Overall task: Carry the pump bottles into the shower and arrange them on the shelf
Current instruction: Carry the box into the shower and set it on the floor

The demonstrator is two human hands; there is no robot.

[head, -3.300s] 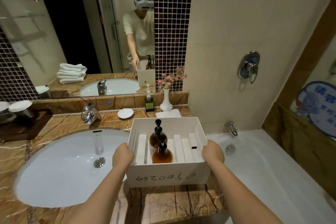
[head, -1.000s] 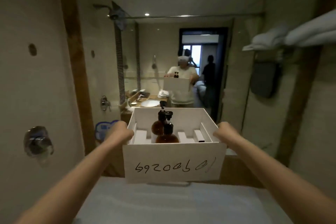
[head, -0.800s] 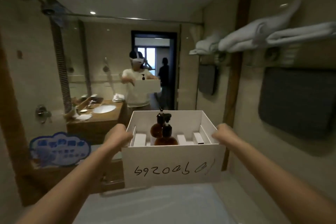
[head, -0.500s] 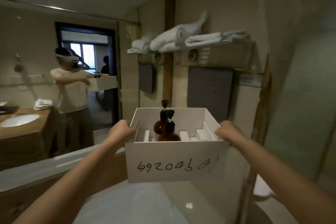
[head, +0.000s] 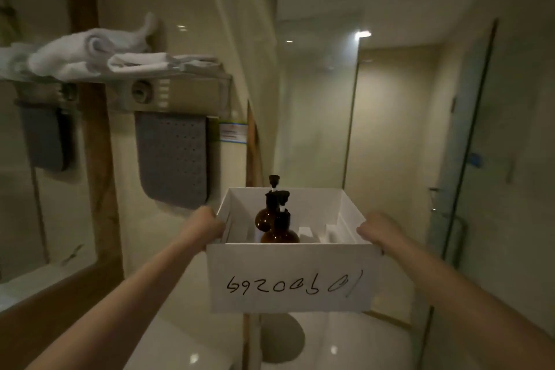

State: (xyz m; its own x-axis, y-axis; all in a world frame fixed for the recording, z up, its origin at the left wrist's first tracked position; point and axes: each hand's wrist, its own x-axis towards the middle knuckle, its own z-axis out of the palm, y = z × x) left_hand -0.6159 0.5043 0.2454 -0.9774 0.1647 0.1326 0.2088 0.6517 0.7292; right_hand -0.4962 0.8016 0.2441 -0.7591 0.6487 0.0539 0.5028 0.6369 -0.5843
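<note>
Carry step, mid-transit. My left hand is clamped on the left wall of the white box and my right hand on the right wall — fingers curled tight over each rim, box held out in front of me at about chest height, roughly level. Two amber pump bottles stand upright inside, toward the left-middle of the box, one just behind the other, close enough that I can't tell if they touch. Handwritten digits on the near face, upside down to me.

Ahead and to the right: glass door of what looks like the shower. No shelf visible from here. On my left a towel rack with white towels, grey mat hanging under it.

Judgement: arranging not yet started — bottles are in the box. Next move calls for keeping the box flat so the bottles don't tip, walking it through the door opening, then finding the shelf before freeing a hand.
</note>
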